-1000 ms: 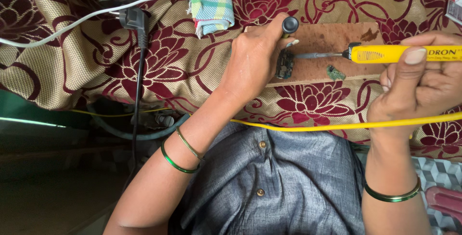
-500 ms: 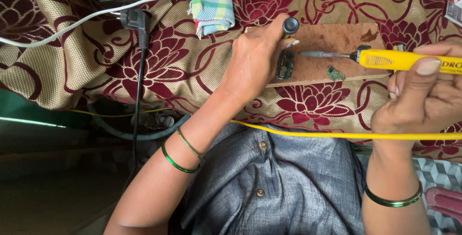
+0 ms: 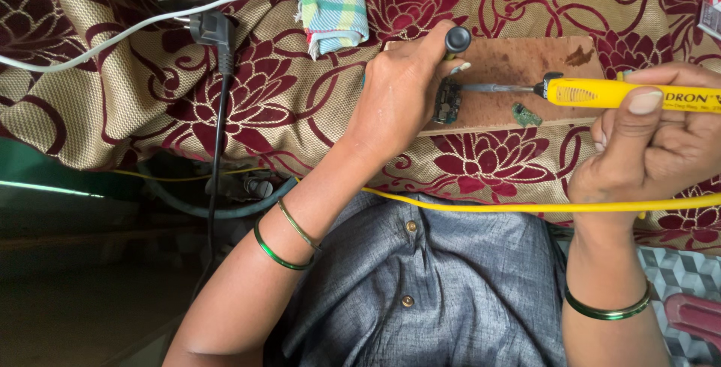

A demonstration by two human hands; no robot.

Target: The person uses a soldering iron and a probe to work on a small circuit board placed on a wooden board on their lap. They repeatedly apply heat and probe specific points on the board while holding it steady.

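Soldering step: left hand [image 3: 402, 93] pins small circuit board [image 3: 448, 101]; right hand [image 3: 661, 138] closed around yellow soldering iron [image 3: 608, 93]; next needs steady tip contact.

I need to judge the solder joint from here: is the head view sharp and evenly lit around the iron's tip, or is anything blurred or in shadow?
Head view: soft, even light on the wooden board, no glare; soldering iron, right hand and left hand look sharp; the small circuit board is dark and partly hidden by fingers, so its detail is unclear; the lower left corner lies in deep shadow.
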